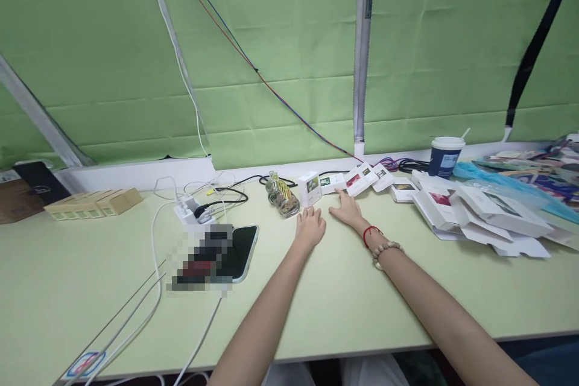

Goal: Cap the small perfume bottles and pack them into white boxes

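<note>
My left hand (310, 227) rests low on the table, fingers stretched forward against the lower front of a small upright white box (309, 190) with a green picture. I see no grip around that box. My right hand (347, 210) is open, its thumb and index finger apart, the fingertips at the lower edge of a white box (332, 183) lying on its side. Just left of the upright box are clear bottles or jars (283, 194) with yellowish parts. Right of my right hand, more white picture boxes (360, 178) lean on each other.
A pile of flattened white cartons (482, 208) and a lidded cup (446, 157) stand to the right. On the left are a phone (244, 253), a power strip (192, 212) with cables, and kraft boxes (94, 204). A green curtain (280, 24) hangs behind.
</note>
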A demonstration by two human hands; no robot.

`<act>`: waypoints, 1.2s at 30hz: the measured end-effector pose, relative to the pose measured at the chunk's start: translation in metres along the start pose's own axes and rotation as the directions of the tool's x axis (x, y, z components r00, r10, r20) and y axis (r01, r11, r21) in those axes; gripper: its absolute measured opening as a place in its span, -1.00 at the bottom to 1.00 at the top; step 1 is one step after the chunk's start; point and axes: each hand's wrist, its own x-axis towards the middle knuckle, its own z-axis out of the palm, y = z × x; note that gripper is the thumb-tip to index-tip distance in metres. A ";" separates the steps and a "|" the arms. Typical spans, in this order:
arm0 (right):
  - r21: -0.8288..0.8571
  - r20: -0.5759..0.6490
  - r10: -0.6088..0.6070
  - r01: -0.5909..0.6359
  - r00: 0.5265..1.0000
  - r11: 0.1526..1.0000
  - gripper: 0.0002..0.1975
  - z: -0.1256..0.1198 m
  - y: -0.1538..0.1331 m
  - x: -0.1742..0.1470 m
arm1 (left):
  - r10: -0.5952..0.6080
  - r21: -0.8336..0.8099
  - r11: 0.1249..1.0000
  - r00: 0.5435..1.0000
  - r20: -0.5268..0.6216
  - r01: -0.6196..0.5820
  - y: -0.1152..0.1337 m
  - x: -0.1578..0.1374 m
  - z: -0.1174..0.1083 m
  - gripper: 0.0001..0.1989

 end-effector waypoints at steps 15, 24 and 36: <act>-0.272 0.150 -0.019 0.059 0.989 0.960 -0.36 -0.004 0.003 0.035 | -0.024 -0.006 1.000 1.000 0.008 0.024 0.001 -0.001 0.001 -0.55; -0.358 0.105 -0.061 0.095 0.993 0.929 -0.50 0.006 0.000 0.031 | -0.042 -0.038 0.998 0.999 0.015 0.043 0.001 0.000 -0.001 -0.56; -0.293 0.069 -0.285 0.293 0.956 0.910 -0.32 0.016 0.007 0.049 | -0.055 -0.026 0.998 0.998 0.008 0.056 0.003 0.000 -0.002 -0.54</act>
